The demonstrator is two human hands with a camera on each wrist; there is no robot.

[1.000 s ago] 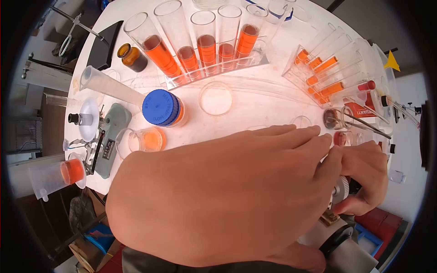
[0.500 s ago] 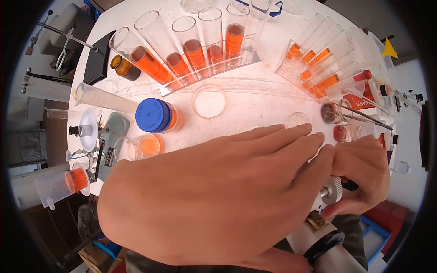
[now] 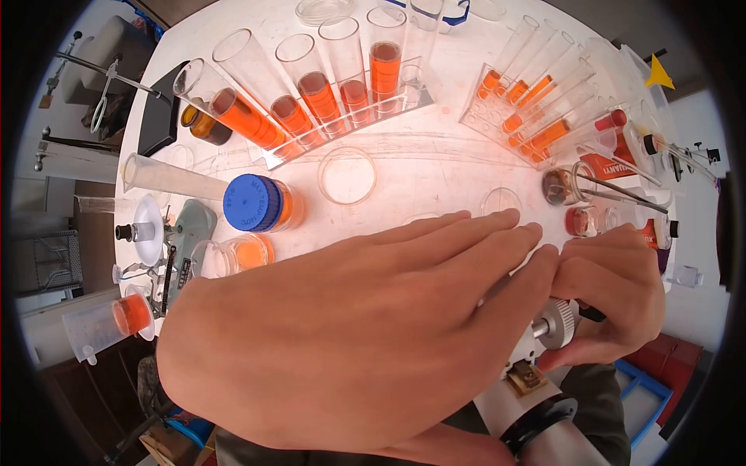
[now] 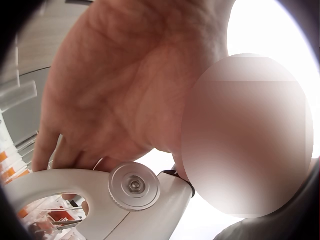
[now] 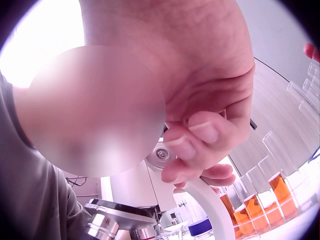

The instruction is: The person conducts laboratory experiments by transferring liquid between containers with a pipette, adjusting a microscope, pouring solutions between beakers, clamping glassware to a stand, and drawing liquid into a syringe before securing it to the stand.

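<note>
Grip, right hand: ridged focus knob held in curled fingers. Left hand: fingers extended over the white microscope, positioned between both hands. Judged heavy, rigid, lens-fragile; best carried by its arm, knob turned gently.

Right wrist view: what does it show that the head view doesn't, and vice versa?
Only the right wrist view: the microscope's objective lenses and the palm side of the right hand.
Only the head view: the red box and the jar with dark contents.
Both: the right hand, a silver knob, the blue-capped bottle and large tubes of orange liquid.
</note>
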